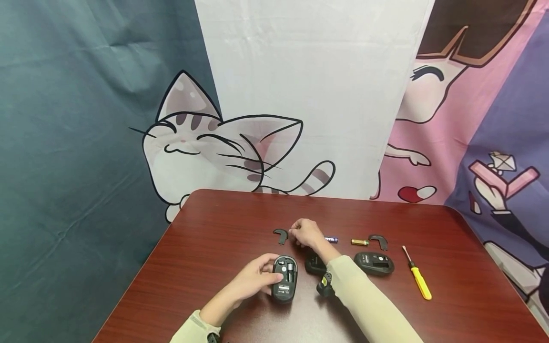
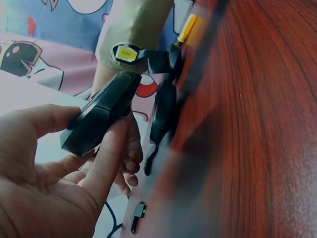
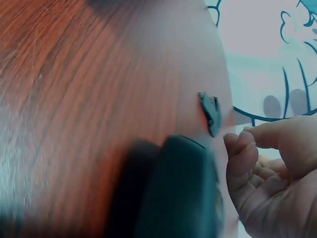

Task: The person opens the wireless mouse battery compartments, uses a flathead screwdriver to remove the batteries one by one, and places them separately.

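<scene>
My left hand (image 1: 257, 276) grips a black computer mouse (image 1: 284, 290) with its underside up, the thumb lying across it. The mouse's battery bay is uncovered, with a silvery battery-like shape inside. In the left wrist view the mouse (image 2: 101, 111) sits between thumb and fingers, above the table. My right hand (image 1: 306, 232) is just right of a curved black battery cover (image 1: 281, 235), apart from it. Its fingers are bent, and nothing shows between them. The right wrist view has the cover (image 3: 210, 114) lying beyond the fingertips.
A second mouse (image 1: 314, 263) lies partly under the right forearm, near a blue battery (image 1: 331, 239). Farther right are a third mouse (image 1: 374, 263) with an uncovered bay, a gold-coloured battery (image 1: 359, 242), another cover (image 1: 379, 241) and a yellow-handled screwdriver (image 1: 419, 280). A printed curtain hangs behind the table.
</scene>
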The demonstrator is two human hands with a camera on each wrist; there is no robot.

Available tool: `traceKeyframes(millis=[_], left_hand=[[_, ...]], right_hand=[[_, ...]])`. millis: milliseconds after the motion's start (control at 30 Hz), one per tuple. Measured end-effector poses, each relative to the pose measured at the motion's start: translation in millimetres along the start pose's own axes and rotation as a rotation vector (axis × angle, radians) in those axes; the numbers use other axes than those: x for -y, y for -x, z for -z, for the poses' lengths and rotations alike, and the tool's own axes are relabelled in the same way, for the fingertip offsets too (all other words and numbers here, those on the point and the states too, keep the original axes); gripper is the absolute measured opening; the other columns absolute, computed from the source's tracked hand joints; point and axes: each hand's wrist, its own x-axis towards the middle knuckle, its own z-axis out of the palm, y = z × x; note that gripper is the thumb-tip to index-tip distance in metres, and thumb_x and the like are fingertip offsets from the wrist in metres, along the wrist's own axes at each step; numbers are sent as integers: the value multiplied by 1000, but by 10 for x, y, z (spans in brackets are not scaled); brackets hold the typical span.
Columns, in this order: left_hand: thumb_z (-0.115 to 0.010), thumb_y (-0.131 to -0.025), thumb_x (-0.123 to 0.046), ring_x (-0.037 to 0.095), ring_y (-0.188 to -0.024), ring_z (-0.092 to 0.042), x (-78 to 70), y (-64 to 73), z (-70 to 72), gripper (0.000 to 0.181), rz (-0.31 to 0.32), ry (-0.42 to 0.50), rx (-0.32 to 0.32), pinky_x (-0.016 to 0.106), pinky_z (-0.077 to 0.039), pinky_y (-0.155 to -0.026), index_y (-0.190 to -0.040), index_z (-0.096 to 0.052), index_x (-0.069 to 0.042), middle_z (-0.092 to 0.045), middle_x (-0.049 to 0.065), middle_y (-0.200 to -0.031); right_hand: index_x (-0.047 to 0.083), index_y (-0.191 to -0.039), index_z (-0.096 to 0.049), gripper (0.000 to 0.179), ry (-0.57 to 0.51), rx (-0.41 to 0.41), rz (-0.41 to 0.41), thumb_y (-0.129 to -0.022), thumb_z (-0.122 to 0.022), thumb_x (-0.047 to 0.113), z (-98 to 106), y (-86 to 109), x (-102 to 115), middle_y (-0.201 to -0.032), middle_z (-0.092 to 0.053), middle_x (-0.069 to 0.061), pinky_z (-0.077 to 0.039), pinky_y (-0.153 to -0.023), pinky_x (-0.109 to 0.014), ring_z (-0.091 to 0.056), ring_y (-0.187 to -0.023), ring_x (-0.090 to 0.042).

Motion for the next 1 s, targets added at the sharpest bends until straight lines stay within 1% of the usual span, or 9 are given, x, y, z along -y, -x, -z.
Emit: traceKeyframes(millis=[100, 167, 233, 367, 500, 600, 733, 867, 1000], left_hand=[[-70, -94, -17, 21, -85, -72, -24, -11, -10, 55, 0, 5, -2, 37, -65, -67, -142, -48, -1, -72, 14, -109], [-71, -94, -17, 21, -85, -72, -40, -21, -19, 56, -7, 4, -4, 36, -65, -68, -142, -48, 0, -72, 14, -109], [-71, -93, -18, 20, -86, -72, -55, -31, -29, 56, -13, -2, -10, 36, -65, -69, -141, -48, 1, -72, 13, -110], [-71, -94, -19, 20, -87, -71, -73, -48, -47, 56, -25, -5, -20, 36, -65, -69, -141, -49, 0, -71, 12, -109], [-71, -94, -19, 19, -86, -71, -88, -56, -66, 53, -35, -2, -32, 35, -65, -68, -140, -50, -1, -71, 12, -108], [-70, -94, -19, 19, -85, -71, -94, -66, -76, 52, -42, 6, -42, 35, -65, -68, -139, -50, -1, -71, 12, -108], [-69, -95, -19, 18, -86, -71, -87, -90, -83, 49, -45, 17, -52, 34, -65, -68, -137, -51, 0, -71, 11, -110], [-70, -94, -20, 18, -85, -71, -91, -113, -105, 48, -53, 10, -61, 33, -64, -67, -135, -52, 0, -71, 11, -111], [-70, -94, -19, 17, -86, -71, -105, -136, -141, 47, -62, 15, -60, 33, -64, -67, -133, -53, 0, -71, 12, -111]], right_hand=[[4, -98, -69, 11, 1, 7, 5, -97, -67, 15, 92, 49, 25, -74, -68, -8, -55, -46, -28, -62, -55, -16], [4, -101, -68, 12, -2, 16, 8, -97, -68, 15, 157, 85, 48, -80, -69, -10, -56, -46, -28, -64, -57, -19], [4, -104, -69, 13, -5, 25, 15, -96, -68, 15, 222, 123, 74, -84, -69, -9, -58, -48, -29, -66, -60, -22], [5, -108, -68, 17, -1, 30, 36, -95, -69, 15, 345, 197, 100, -87, -69, -5, -58, -50, -29, -68, -65, -27], [5, -116, -67, 22, -21, 41, 32, -96, -69, 16, 468, 281, 106, -91, -70, -4, -58, -54, -31, -66, -66, -24], [5, -120, -66, 25, -27, 45, 36, -97, -68, 17, 564, 341, 101, -94, -71, -4, -58, -56, -31, -66, -68, -25], [8, -121, -65, 25, 14, 40, 66, -98, -66, 18, 702, 428, 74, -97, -71, -3, -54, -57, -27, -67, -70, -27], [11, -122, -65, 25, 44, 36, 85, -99, -66, 21, 833, 528, 35, -99, -72, -6, -54, -62, -28, -67, -69, -23], [11, -123, -65, 26, 62, 29, 92, -99, -66, 22, 954, 628, -3, -97, -72, -8, -54, -65, -28, -66, -68, -18]])
